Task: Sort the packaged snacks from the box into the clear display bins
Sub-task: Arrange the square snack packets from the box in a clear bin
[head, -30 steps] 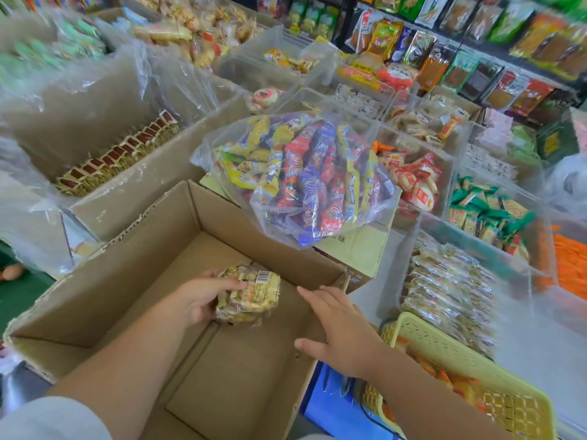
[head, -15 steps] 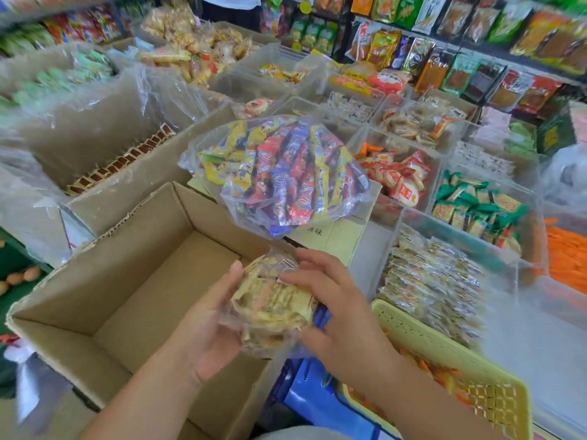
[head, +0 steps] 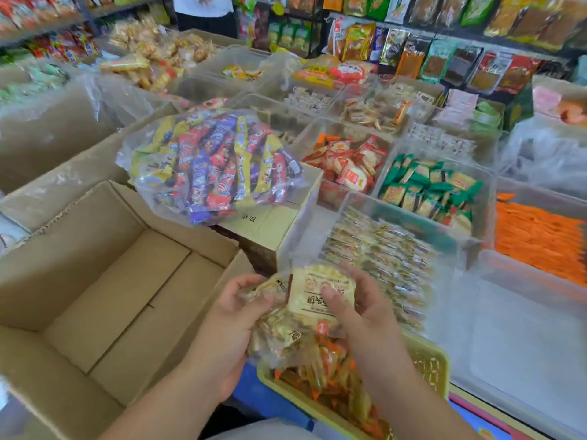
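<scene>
Both hands shared the grip: the left hand (head: 235, 315) cupped a clutch of pale snack packets (head: 317, 300) from beneath, while the right hand (head: 362, 309) pinched the top one, probably to peel it off for sorting. Left of the grip, the cardboard box (head: 79, 249) stood open. Just beyond the grip sat a clear bin (head: 409, 213) of matching packets, the likely destination. Below the grip was a yellow basket (head: 435, 360).

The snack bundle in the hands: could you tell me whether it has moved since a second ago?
Yes. The snack bundle has moved right, out of the cardboard box; the left hand and right hand hold it above the yellow basket.
</scene>
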Demonstrator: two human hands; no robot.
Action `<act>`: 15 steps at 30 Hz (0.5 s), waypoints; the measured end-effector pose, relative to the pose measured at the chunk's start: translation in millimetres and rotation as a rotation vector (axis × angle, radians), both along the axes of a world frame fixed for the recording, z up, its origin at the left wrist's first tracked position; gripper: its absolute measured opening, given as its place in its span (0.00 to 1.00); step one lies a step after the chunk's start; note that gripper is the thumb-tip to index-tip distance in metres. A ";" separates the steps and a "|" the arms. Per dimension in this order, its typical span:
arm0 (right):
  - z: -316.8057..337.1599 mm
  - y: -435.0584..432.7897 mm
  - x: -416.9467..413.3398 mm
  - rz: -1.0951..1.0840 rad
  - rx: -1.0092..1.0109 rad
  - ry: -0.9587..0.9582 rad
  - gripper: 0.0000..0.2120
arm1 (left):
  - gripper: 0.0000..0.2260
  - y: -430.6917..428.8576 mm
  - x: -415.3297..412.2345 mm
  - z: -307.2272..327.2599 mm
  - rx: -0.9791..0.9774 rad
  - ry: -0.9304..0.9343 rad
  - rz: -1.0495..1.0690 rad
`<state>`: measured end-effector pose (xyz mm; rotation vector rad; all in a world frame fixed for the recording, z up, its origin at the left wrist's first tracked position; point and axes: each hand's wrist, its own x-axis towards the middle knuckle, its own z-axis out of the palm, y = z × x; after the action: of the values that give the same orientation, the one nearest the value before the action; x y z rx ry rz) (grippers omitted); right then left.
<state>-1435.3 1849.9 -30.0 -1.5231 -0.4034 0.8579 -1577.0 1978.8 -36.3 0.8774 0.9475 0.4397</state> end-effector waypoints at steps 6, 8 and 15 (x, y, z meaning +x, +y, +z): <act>-20.5 -26.2 29.0 -0.043 -0.164 -0.421 0.21 | 0.12 -20.4 26.4 -6.8 0.107 0.063 0.021; -25.1 -32.6 32.6 -0.021 -0.138 -0.529 0.15 | 0.11 -21.9 33.2 -11.0 0.115 0.071 0.031; -40.2 -45.3 51.7 0.249 -0.094 -0.691 0.29 | 0.11 -17.0 58.5 -19.3 0.084 0.057 0.004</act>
<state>-1383.6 1804.6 -70.2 -1.8618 -1.0846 0.5159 -1518.5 1961.8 -55.6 0.9686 0.9887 0.4627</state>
